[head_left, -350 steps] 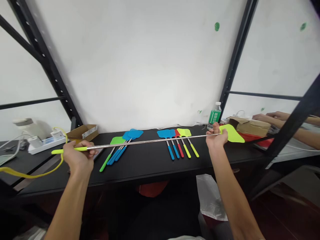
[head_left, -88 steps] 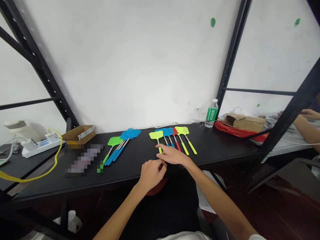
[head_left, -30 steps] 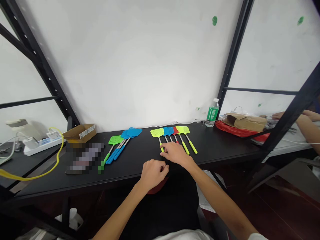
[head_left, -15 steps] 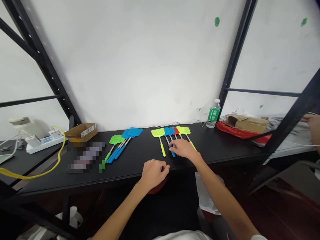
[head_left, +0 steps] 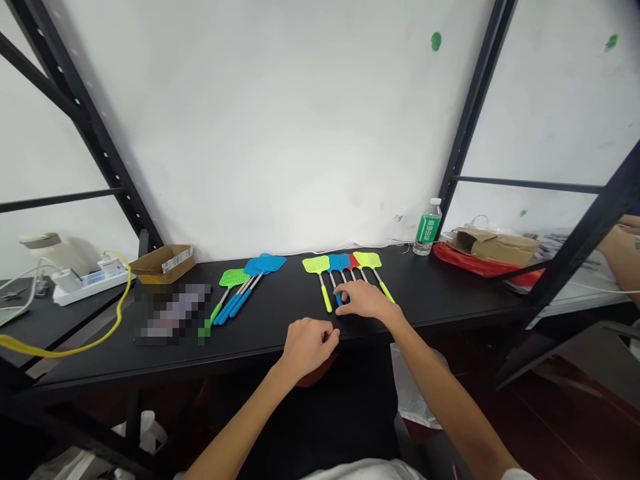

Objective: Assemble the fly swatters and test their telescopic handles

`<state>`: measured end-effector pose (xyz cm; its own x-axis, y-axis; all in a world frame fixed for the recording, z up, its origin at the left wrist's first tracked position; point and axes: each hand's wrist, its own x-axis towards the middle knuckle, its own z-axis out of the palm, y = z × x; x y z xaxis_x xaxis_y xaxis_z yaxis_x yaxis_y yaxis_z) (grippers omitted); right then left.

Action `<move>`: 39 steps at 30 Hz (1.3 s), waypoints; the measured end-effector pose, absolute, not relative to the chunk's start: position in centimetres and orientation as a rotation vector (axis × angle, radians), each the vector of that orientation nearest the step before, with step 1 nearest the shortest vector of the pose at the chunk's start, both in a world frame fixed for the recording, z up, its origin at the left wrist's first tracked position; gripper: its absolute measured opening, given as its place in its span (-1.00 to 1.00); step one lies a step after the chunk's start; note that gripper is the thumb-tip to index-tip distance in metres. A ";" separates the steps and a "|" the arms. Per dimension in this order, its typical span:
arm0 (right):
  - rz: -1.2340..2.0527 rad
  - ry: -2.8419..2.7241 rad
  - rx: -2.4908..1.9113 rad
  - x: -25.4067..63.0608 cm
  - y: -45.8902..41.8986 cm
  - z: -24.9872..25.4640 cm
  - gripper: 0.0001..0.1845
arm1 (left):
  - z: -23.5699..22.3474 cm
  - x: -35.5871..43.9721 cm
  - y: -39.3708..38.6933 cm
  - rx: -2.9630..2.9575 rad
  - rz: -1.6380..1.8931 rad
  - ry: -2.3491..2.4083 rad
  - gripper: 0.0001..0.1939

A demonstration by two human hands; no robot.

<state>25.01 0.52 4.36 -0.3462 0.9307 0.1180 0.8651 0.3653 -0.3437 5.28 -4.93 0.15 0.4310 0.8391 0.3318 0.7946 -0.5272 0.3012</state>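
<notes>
Our right hand [head_left: 364, 300], fingers spread, rests on a blue fly swatter [head_left: 339, 263] lying among others on a black workbench [head_left: 450, 293] (our left hand [head_left: 307, 345] sits curled shut beside it, gripping nothing visible).

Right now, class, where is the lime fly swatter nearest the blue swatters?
In the head view, the lime fly swatter lies on the black bench, just left of the blue swatters, with its handle end just left of the right hand.

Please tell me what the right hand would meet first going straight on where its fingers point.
The right hand would likely meet the blue fly swatter handle first; depth is unclear, so it may already touch.
</notes>
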 end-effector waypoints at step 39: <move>0.273 -2.443 -1.238 24.0 1.6 2.2 -0.63 | 0.2 5.3 -5.0 2.573 0.642 1.495 -0.57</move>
